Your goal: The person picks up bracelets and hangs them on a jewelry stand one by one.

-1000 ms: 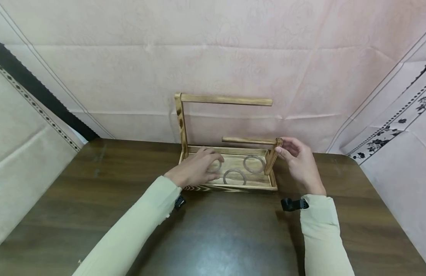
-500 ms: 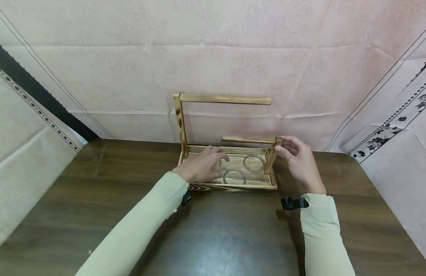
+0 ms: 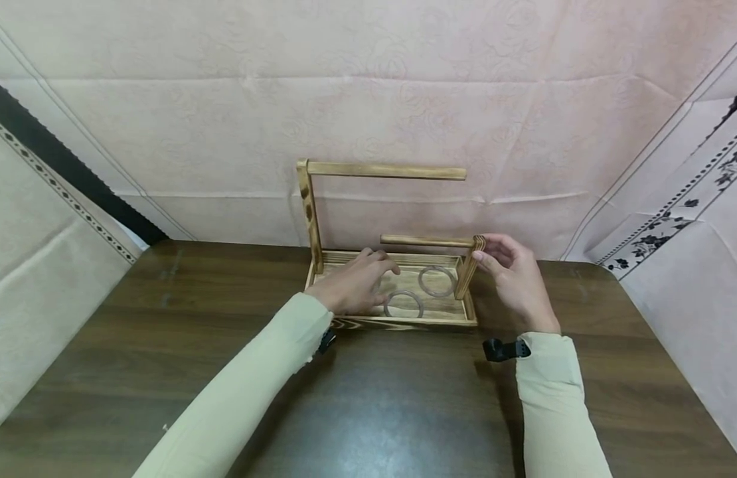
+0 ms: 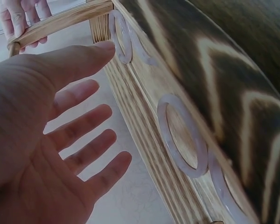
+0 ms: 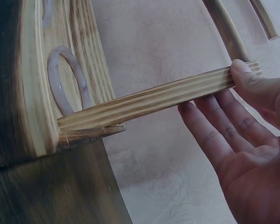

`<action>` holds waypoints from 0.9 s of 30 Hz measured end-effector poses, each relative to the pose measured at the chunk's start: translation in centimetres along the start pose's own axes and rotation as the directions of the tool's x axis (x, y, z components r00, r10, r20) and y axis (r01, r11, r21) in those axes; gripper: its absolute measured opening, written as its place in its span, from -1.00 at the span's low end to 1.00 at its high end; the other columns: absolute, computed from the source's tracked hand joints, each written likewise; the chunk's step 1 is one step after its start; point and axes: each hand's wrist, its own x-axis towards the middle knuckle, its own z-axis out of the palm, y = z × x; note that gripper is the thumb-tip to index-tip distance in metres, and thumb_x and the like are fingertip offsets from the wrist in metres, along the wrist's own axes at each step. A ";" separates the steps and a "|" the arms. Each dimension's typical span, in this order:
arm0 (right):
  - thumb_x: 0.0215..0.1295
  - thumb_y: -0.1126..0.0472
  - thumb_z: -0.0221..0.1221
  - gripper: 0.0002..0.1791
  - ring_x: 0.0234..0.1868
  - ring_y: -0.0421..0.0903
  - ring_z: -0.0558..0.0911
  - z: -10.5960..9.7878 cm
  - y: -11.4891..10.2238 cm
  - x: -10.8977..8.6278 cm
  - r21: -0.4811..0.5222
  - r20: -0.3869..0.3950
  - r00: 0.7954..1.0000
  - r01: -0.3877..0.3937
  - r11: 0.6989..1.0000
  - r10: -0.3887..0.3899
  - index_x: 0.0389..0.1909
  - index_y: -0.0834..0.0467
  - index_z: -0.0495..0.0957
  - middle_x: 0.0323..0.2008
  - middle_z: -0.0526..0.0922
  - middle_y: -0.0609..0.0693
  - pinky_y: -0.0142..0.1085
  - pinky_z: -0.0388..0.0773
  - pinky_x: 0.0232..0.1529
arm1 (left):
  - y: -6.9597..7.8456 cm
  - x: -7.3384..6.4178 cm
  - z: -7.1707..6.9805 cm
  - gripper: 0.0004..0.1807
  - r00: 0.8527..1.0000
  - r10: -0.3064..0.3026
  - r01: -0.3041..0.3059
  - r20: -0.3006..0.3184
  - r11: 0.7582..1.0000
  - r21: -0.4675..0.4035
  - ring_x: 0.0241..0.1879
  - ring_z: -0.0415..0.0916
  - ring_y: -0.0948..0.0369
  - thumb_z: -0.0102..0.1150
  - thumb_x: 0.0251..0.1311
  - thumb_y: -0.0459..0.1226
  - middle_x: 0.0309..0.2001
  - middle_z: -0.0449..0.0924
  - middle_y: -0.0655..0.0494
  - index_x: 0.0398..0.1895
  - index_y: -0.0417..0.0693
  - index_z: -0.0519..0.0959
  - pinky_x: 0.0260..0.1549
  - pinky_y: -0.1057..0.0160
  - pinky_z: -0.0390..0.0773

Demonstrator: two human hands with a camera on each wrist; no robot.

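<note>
A shallow wooden tray [image 3: 416, 322] carries an upright at each end, each with a horizontal rod. Pale translucent bangles lie in it; two show in the head view, one at the right [image 3: 438, 295] and one nearer the front. My left hand [image 3: 356, 282] hovers over the tray's left half, hiding part of it. In the left wrist view its fingers are spread and hold nothing, beside several bangles [image 4: 164, 123]. My right hand [image 3: 514, 282] pinches the top of the shorter right upright [image 5: 154, 99], thumb above and fingertips beneath in the right wrist view.
The longer, higher rod [image 3: 386, 170] extends rightward from the tall left upright [image 3: 311, 212]. Below it, the shorter rod [image 3: 428, 241] points left. All stands near the back edge of a dark wooden table [image 3: 368, 405], before a pale cloth backdrop [image 3: 368, 106].
The left hand has shifted rightward over the tray, now covering the bangle that showed under its fingers. The right hand keeps its hold on the upright.
</note>
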 end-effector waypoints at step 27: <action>0.47 0.27 0.19 -0.60 0.04 -0.16 0.68 0.0 -0.2 0.0 0.019 0.006 1.000 -0.018 1.000 0.017 0.24 0.33 0.47 0.03 0.62 0.14 -0.56 0.62 0.04 | 1.5 3.1 0.4 -0.36 0.998 0.023 -0.023 0.053 1.000 0.005 0.47 0.25 0.01 0.36 0.30 -0.20 0.50 0.26 0.00 0.43 0.02 0.40 0.45 0.07 0.37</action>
